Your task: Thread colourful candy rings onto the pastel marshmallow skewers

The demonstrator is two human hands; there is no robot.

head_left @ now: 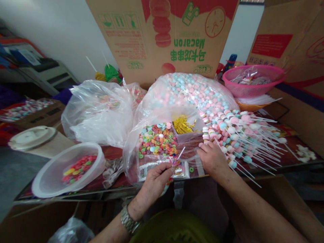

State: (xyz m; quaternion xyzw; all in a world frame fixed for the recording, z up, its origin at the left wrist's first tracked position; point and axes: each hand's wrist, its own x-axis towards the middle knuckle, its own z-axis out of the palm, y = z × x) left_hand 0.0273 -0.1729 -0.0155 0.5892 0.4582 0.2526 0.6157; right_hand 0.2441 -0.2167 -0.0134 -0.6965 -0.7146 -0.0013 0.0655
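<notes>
Head camera is looking down on the left hand (154, 182), whose fingers (164, 170) are closed, pinching a white stick (181, 152) with small colored candies (172, 160) bunched on it. The right hand (214, 160) has its fingers (206, 145) half curled, pressing against the lower end of a fanned heap of candy skewers (238, 141); whether they are gripping any stick, I cannot tell. A metal-link wristwatch (128, 219) is sitting on the left wrist.

Just beyond the fingers, loose ring candies (157, 141) are lying on clear plastic sheeting, beside a clear box of gold twist ties (182, 125). Past them, a large clear bag of pink and blue marshmallows (192, 91) is bulging toward the far edge of the red patterned table (298, 148). A cardboard flap printed "Macaron" (172, 40) is standing behind it. Near the table's left edge, a round translucent tub (37, 184) is holding red and yellow candies (79, 168), while a pink plastic basket (253, 81) is sitting toward the far right corner.
</notes>
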